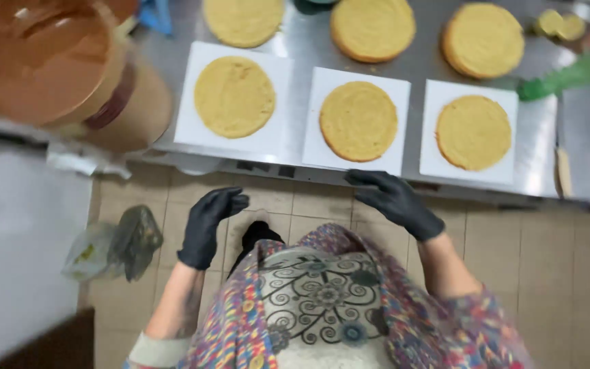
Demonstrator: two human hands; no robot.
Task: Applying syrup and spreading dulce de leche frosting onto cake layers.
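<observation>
Below the steel counter's edge, the gloved right hand is hovering open nearest the middle cake round, while the left hand is hanging open, farther off.

a round, flat yellow sponge layer lies centred on a square white board at the near edge of a steel counter, its top pale and matte, its rim slightly browner, the middle one of three such boards in a row.
</observation>
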